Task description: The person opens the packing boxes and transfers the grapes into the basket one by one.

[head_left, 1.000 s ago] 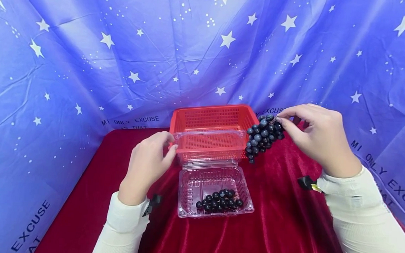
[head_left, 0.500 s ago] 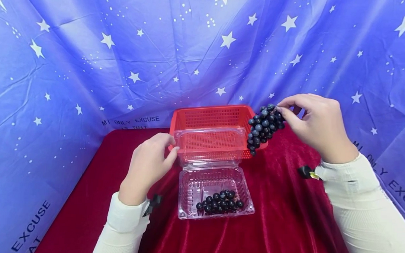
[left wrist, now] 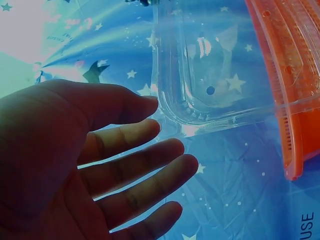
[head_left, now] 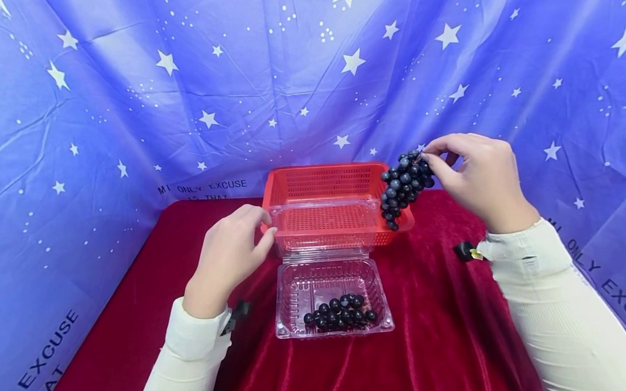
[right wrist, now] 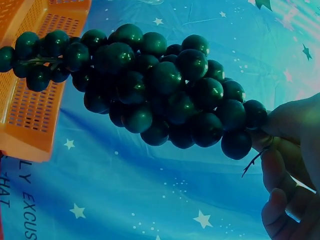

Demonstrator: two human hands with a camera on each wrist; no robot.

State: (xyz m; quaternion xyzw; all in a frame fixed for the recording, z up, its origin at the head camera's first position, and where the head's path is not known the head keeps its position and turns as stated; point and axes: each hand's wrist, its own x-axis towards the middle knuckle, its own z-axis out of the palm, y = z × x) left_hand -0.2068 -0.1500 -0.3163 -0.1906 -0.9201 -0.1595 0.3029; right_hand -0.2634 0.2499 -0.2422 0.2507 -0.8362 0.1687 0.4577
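Between thumb and fingertips, my right hand (head_left: 479,177) pinches the stem end of a bunch of dark grapes (head_left: 403,187). The bunch hangs beside and partly over the right end of a red plastic basket (head_left: 339,172). My left hand (head_left: 231,251) is at the left edge of a clear plastic container's raised lid (head_left: 324,224). In the left wrist view, its thumb and index fingertips (left wrist: 150,127) are at the lid's corner, slightly apart, with the other fingers extended. In the container's base (head_left: 310,281) lies another bunch of dark grapes (head_left: 340,312).
A dark red velvet cloth (head_left: 432,332) covers the table. Behind it hangs a blue curtain (head_left: 276,73) with white stars. The basket stands directly behind the raised lid, near the curtain. Black devices (head_left: 465,251) are worn on both wrists.
My right hand has lifted the held grape bunch and shifted slightly left, nearer the basket's right end. The left hand and the container have barely moved.
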